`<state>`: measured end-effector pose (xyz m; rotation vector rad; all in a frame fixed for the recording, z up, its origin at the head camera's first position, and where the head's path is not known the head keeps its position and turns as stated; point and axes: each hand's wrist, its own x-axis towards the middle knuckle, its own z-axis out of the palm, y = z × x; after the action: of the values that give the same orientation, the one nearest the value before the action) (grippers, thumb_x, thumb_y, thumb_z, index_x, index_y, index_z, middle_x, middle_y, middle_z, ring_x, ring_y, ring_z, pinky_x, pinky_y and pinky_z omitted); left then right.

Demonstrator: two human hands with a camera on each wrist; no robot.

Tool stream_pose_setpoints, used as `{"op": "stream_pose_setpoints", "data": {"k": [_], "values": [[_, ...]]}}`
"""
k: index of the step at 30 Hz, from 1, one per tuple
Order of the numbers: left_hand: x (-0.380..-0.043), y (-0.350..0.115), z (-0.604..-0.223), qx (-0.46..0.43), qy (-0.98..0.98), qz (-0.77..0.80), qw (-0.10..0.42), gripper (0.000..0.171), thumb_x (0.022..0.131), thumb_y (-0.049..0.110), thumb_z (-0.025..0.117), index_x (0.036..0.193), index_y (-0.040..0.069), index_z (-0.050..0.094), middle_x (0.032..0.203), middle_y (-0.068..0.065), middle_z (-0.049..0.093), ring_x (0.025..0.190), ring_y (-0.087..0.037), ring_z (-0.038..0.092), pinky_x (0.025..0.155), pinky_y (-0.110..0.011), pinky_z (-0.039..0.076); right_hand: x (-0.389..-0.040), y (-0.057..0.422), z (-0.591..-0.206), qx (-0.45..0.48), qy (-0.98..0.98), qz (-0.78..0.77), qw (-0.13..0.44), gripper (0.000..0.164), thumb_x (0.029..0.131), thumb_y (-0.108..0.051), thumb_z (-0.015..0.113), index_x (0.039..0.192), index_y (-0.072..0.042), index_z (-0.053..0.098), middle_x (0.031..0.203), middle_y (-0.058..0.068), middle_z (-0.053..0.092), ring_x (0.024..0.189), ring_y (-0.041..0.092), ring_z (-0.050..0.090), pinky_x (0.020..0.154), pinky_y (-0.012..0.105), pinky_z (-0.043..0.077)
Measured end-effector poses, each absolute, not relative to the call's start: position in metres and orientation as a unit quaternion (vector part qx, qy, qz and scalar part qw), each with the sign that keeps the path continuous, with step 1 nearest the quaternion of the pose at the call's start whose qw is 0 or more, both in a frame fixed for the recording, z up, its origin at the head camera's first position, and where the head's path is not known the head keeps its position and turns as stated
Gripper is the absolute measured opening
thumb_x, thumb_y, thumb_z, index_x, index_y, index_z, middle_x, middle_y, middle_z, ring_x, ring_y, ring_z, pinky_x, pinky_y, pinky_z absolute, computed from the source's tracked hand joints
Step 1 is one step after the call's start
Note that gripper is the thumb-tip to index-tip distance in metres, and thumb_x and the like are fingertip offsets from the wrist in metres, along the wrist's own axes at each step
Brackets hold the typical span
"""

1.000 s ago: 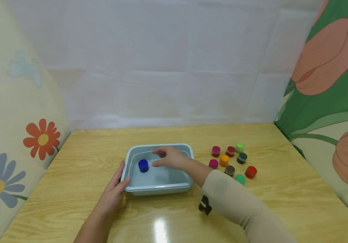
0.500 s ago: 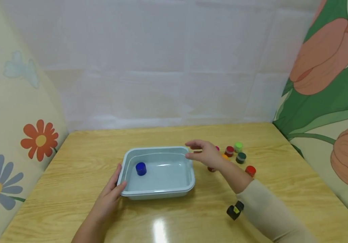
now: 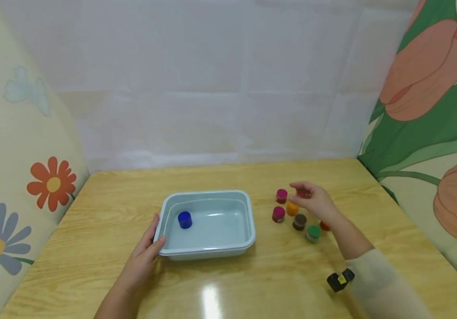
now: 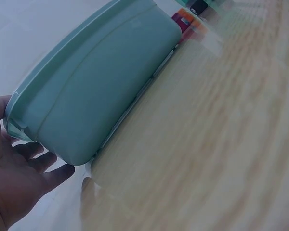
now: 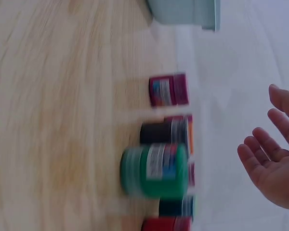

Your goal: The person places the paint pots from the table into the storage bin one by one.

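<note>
A pale blue plastic basin point(image 3: 212, 254) stands on the table, with a small blue jar point(image 3: 185, 219) inside toward its left. My left hand point(image 3: 144, 252) grips the basin's left end, thumb over the rim and fingers against the outside wall, as the left wrist view confirms. Over a group of small paint jars hovers my right hand point(image 3: 317, 203), its fingers spread and holding nothing. Around it are a green jar point(image 3: 313, 233), a brown jar point(image 3: 299, 222), an orange jar point(image 3: 292, 208) and two magenta jars point(image 3: 278, 214). The hand partly covers red jars; others behind it are hidden.
Wood-grain table point(image 3: 228, 288) runs to a white cloth backdrop point(image 3: 212, 88). Flower-printed panels point(image 3: 431, 133) stand on both sides. A black wrist camera point(image 3: 340, 280) sits beneath the right sleeve.
My right hand has moved right, out from over the basin to above the jars. The left hand still holds the basin, which has shifted only slightly in view.
</note>
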<state>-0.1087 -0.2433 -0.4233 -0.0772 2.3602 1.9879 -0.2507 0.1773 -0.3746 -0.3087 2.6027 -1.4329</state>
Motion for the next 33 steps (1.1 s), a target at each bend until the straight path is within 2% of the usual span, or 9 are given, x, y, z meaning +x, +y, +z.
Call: {"op": "stream_pose_setpoints", "data": {"k": [5,9,14,19,25,33], "values": [[-0.109,-0.243,-0.423,-0.025,0.766,0.642,0.025,0.067,0.106,0.026,0.04,0.158,0.018,0.0,0.166,0.001,-0.009,0.152,-0.028,-0.009,0.096,0.007,0.02,-0.249,0.208,-0.382,-0.089,0.879,-0.466,0.058,0.053,0.097,-0.027,0.063,0.142,-0.003,0.048,0.147,0.024,0.044,0.134,0.045,0.045,0.106,0.053,0.046],[-0.109,-0.243,-0.423,-0.018,0.763,0.646,0.025,0.067,0.106,0.025,0.04,0.158,0.017,-0.001,0.165,0.0,-0.01,0.152,-0.029,-0.009,0.099,0.005,0.022,-0.247,0.228,-0.391,-0.081,0.892,-0.442,0.046,0.053,0.097,-0.025,0.062,0.142,-0.002,0.046,0.149,0.024,0.042,0.137,0.044,0.039,0.111,0.056,0.04],[-0.109,-0.243,-0.423,-0.014,0.761,0.648,0.029,0.067,0.106,0.026,0.04,0.158,0.017,-0.002,0.165,0.0,-0.01,0.152,-0.03,-0.009,0.1,0.003,0.024,-0.244,0.246,-0.401,-0.082,0.9,-0.426,0.052,0.057,0.096,-0.024,0.064,0.143,0.0,0.044,0.148,0.026,0.042,0.136,0.045,0.037,0.11,0.059,0.038],[-0.11,-0.244,-0.423,-0.018,0.768,0.639,0.028,0.067,0.106,0.027,0.04,0.158,0.02,-0.001,0.166,0.001,-0.008,0.152,-0.03,-0.008,0.098,0.004,0.024,-0.238,0.258,-0.413,-0.073,0.901,-0.421,0.081,0.064,0.094,-0.028,0.066,0.146,0.0,0.041,0.147,0.028,0.041,0.133,0.046,0.04,0.103,0.057,0.045],[-0.11,-0.244,-0.423,-0.017,0.77,0.637,0.024,0.067,0.106,0.027,0.041,0.158,0.018,-0.001,0.165,0.0,-0.008,0.152,-0.03,-0.007,0.098,0.004,0.024,-0.234,0.267,-0.423,-0.078,0.894,-0.43,0.094,0.066,0.094,-0.03,0.066,0.145,0.002,0.04,0.147,0.029,0.042,0.13,0.046,0.044,0.105,0.057,0.043],[-0.11,-0.243,-0.422,-0.022,0.776,0.63,0.026,0.068,0.106,0.028,0.041,0.158,0.019,-0.001,0.165,0.0,-0.008,0.152,-0.03,-0.007,0.096,0.004,0.024,-0.234,0.276,-0.432,-0.057,0.896,-0.425,0.115,0.07,0.091,-0.034,0.07,0.144,0.001,0.043,0.138,0.028,0.051,0.125,0.041,0.051,0.102,0.052,0.046]]}}
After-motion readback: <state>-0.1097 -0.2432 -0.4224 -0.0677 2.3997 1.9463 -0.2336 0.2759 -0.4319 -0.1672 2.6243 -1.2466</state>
